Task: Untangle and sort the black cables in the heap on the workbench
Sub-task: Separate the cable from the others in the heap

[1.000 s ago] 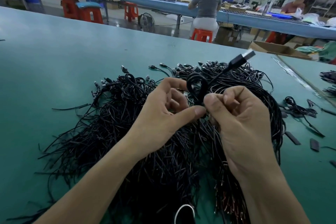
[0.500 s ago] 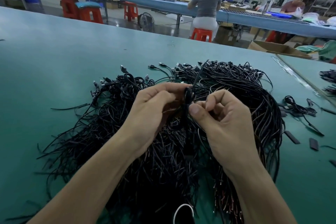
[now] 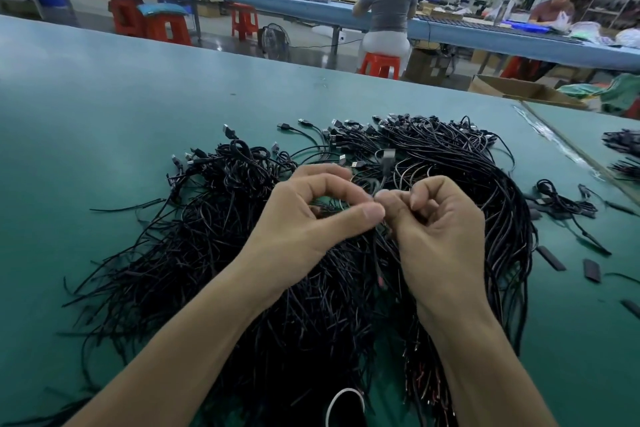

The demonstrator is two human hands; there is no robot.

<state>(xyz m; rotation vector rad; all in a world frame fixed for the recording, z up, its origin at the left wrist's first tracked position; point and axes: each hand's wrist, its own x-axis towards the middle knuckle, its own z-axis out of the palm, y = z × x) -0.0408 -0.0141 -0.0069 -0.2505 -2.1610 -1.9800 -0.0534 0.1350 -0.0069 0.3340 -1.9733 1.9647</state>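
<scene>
Near edge of worktop point(image 3: 104, 97): heap point(image 3: 225, 288) of black cables, cut ends fanned toward the person, plug ends toward the far edge. Both hands meet above heap centre. Left hand point(image 3: 308, 222) & right hand point(image 3: 443, 236) curl inward, thumb + forefinger tips close together. Fingers point(image 3: 369, 213) of each pinch one cable point(image 3: 385, 177) at the same spot. From the pinch the cable runs up & away, long axis approx near-to-far, ending in its plug point(image 3: 388, 153) just beyond the fingertips. Its tail below the pinch is lost in the heap. Neither hand is nearer; pinch sits btwn them. Likely next move: draw the cable out lengthwise so the tail slips free. Right side of worktop: black scraps point(image 3: 551, 258), well apart.
</scene>
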